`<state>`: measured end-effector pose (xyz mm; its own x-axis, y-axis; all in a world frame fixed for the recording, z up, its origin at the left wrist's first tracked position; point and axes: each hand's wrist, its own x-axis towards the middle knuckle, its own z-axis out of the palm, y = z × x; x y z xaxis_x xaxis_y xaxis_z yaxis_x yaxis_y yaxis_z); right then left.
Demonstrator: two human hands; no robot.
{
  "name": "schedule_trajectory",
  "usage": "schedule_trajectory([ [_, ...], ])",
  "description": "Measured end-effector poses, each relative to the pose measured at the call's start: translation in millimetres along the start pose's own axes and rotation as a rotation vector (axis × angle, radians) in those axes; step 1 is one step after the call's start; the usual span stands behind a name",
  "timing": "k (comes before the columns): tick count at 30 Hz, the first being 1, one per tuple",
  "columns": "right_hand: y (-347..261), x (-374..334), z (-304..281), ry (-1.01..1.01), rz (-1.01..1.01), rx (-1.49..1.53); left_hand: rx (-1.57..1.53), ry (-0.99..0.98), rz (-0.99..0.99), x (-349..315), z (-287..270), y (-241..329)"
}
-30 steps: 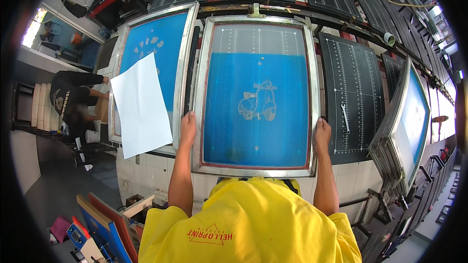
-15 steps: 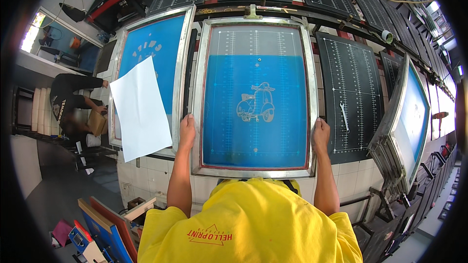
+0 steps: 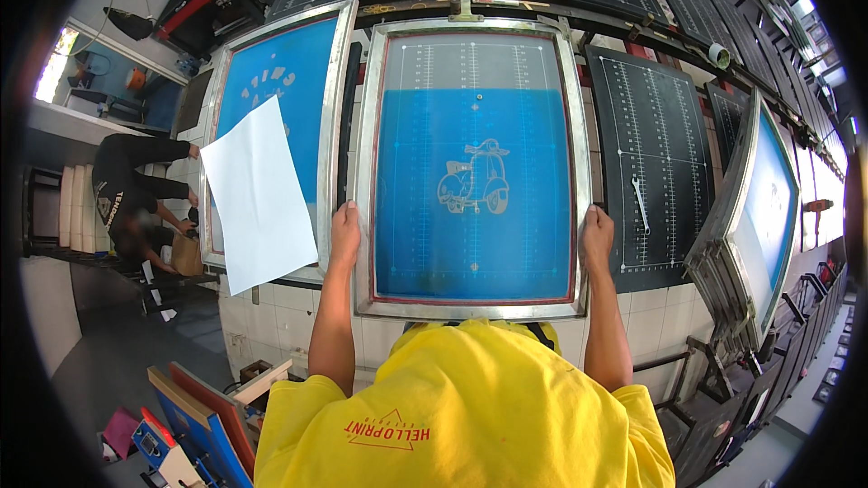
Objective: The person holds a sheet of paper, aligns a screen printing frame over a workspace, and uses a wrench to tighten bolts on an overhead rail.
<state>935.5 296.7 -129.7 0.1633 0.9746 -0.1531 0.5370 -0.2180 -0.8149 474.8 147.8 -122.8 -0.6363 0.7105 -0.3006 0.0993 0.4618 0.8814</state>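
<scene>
In front of me lies a silkscreen frame [image 3: 364, 244] with a metal border and blue mesh, a pale scooter drawing [image 3: 474, 178] on it. Board markings show through the mesh. My left hand [image 3: 345, 233] grips the left side of this frame near its lower end, fingers wrapped under the edge. On the opposite side my right hand [image 3: 597, 239] holds the border the same way, thumb on top. A clamp [image 3: 466, 11] meets the frame's far edge. To the left, a white sheet of paper [image 3: 260, 203] rests over a second silkscreen frame [image 3: 336, 108].
A black marked board [image 3: 660, 181] with a wrench [image 3: 640, 206] on it lies to the right. Beyond it several screens [image 3: 750, 226] lean in a stack. More black boards line the far side. At far left a bent-over person [image 3: 136, 190] handles a cardboard box [image 3: 187, 255].
The whole scene sits slightly higher in the picture, my hands and the frame with it. At far left the person's arms and the box have shifted a little.
</scene>
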Motion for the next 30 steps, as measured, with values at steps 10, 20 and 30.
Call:
schedule_trajectory([
  [10,-1,1,1,0.007,0.006,0.048,-0.051,-0.008,0.008,3,0,-7],
  [20,1,3,3,0.021,0.028,0.054,-0.061,-0.018,0.023,4,0,-8],
  [30,0,3,3,0.015,0.039,0.046,-0.022,0.019,-0.004,1,1,-3],
])
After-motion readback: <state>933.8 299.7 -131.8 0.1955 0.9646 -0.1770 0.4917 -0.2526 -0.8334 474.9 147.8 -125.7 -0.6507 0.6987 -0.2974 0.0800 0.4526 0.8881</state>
